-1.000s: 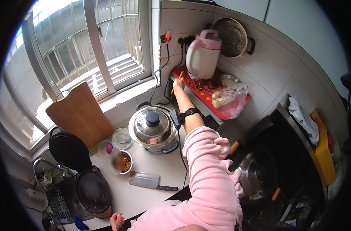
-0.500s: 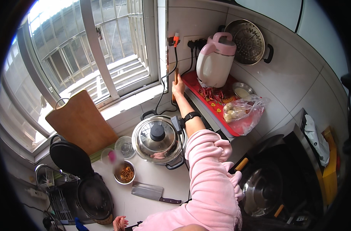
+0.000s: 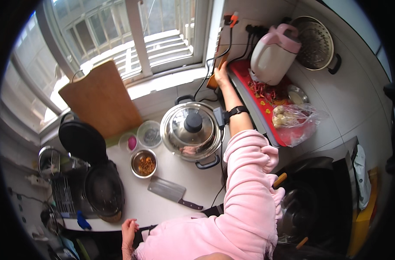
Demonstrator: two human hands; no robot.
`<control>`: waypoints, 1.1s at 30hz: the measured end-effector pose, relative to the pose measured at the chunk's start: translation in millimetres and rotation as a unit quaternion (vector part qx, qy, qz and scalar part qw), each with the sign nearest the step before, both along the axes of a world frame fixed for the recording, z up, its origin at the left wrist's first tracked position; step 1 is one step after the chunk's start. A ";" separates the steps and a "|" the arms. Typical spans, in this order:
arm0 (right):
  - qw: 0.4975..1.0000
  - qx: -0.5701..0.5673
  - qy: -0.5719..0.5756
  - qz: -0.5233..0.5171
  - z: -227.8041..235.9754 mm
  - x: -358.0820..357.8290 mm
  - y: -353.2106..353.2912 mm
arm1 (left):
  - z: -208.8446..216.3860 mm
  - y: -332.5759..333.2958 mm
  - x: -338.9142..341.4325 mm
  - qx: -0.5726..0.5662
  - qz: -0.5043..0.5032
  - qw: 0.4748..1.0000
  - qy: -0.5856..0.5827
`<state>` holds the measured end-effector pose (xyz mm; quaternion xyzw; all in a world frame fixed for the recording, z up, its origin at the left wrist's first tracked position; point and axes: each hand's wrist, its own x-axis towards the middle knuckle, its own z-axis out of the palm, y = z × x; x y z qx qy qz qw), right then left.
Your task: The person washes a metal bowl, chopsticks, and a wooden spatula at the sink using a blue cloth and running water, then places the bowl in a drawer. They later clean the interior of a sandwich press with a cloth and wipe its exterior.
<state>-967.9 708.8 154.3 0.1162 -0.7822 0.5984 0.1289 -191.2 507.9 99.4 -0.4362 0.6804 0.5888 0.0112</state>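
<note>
My right arm, in a pink sleeve with a black wristband, reaches far across the counter to the corner by the window. My right hand (image 3: pixel 221 76) is closed round a flat brown wooden thing (image 3: pixel 212 82) standing against the wall; its kind is hard to make out. A large steel pot (image 3: pixel 180 138) with a glass-and-steel lid stands left of that forearm. My left hand (image 3: pixel 129 228) hangs by the counter's front edge, fingers loosely bent and holding nothing. Nearest to it lie a cleaver (image 3: pixel 167 189) and a steel bowl (image 3: pixel 143 164) of chopped brown food.
A black electric griddle (image 3: pixel 104 188) stands open on the left, a wooden cutting board (image 3: pixel 102 99) leaning behind it. Two clear bowls stand beside the pot. On the right, a red tray (image 3: pixel 245 71) bears a pink-and-white jug appliance (image 3: pixel 273 56), dried chillies and a plastic bag (image 3: pixel 308 123). Cables hang from the wall.
The view has shifted, so everything sits further right or lower. The brown wooden thing has tilted in my right hand. More of my left hand and wrist has come into view.
</note>
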 end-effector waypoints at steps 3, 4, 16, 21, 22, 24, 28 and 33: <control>0.997 0.058 0.054 -0.010 3.6 10.4 8.9 | 9.8 9.5 1.3 -0.006 0.001 1.000 -0.008; 0.996 0.083 0.041 0.002 4.4 15.6 11.9 | 10.9 11.4 1.7 0.001 0.004 1.000 -0.003; 0.969 0.242 0.011 0.048 -12.3 -28.8 14.1 | 0.8 15.0 9.4 0.003 0.017 1.000 -0.002; 0.990 0.135 0.039 0.026 -28.8 -48.6 3.0 | -0.4 20.8 10.9 0.019 0.035 0.999 0.003; 0.997 0.042 -0.009 0.060 -27.9 -49.3 3.3 | -0.7 21.5 10.4 0.022 0.038 0.999 0.007; 0.999 -0.031 -0.022 -0.005 -24.2 -45.7 3.3 | -1.6 22.4 8.3 0.026 0.042 0.999 0.002; 0.997 -0.018 -0.072 -0.021 -5.3 -24.1 10.3 | -3.8 22.1 0.6 0.028 0.043 0.999 -0.003; 0.983 0.019 -0.161 0.084 12.9 -2.7 15.1 | -6.3 19.8 -9.6 0.036 0.032 0.999 0.001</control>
